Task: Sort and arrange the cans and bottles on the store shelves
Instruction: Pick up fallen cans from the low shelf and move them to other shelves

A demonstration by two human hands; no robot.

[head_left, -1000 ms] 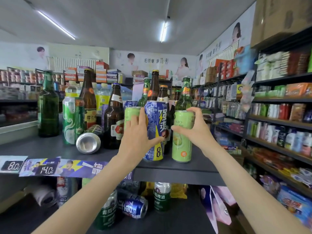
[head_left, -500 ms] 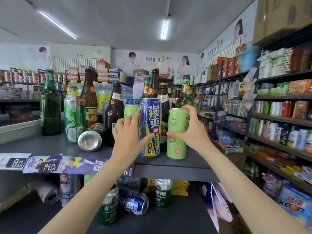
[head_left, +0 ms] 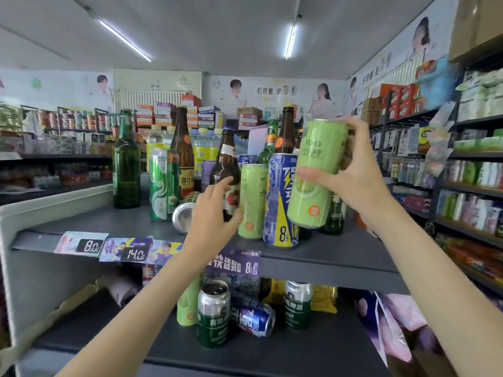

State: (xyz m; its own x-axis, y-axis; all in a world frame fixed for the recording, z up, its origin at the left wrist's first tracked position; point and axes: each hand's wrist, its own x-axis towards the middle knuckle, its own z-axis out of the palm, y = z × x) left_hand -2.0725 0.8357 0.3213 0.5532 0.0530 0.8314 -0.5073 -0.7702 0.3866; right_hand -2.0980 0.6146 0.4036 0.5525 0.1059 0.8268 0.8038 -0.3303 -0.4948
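Green can [head_left: 315, 172] now lifted off the shelf [head_left: 340, 257] in right hand's [head_left: 356, 180] grip; left hand [head_left: 215, 213] released, fingers spread.

Bright ceiling tube lights [head_left: 123, 40], soft shadows, wide-angle bending at edges, blurred right shelves [head_left: 473, 170]

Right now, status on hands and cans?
Right hand grips pale green can, lifted. Left hand open, near brown glass bottle. Silver can toppled.
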